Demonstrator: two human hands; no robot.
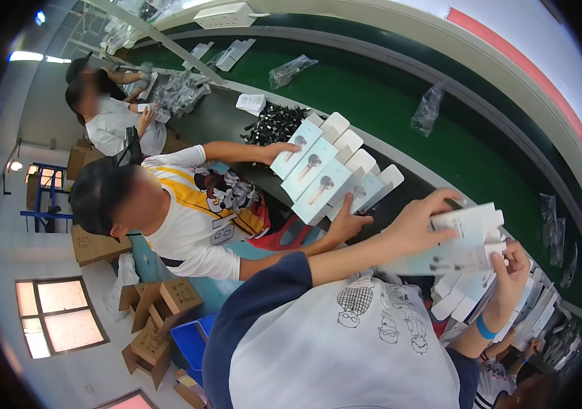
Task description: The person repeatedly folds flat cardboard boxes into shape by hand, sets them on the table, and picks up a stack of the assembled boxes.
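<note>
Light blue and white cartons (464, 238) with printed product pictures are in front of my chest, partly blurred, their end flaps open on the right. My left hand (421, 221) grips their left side, thumb on the printed face and fingers curled over the top edge. A small dark thing shows by those fingertips, too small to name. My right hand (512, 271), above a blue wristband (486, 327), closes on the flap end with thumb and fingers. Below it lie more white cartons (464, 293), partly hidden by my arms.
A co-worker at left holds a row of similar cartons (321, 180) in both hands. Behind them is a pile of black parts (274, 125). A green conveyor belt (366, 85) carries bagged items (428, 109). Brown boxes (168, 303) and a blue bin (192, 341) stand lower left.
</note>
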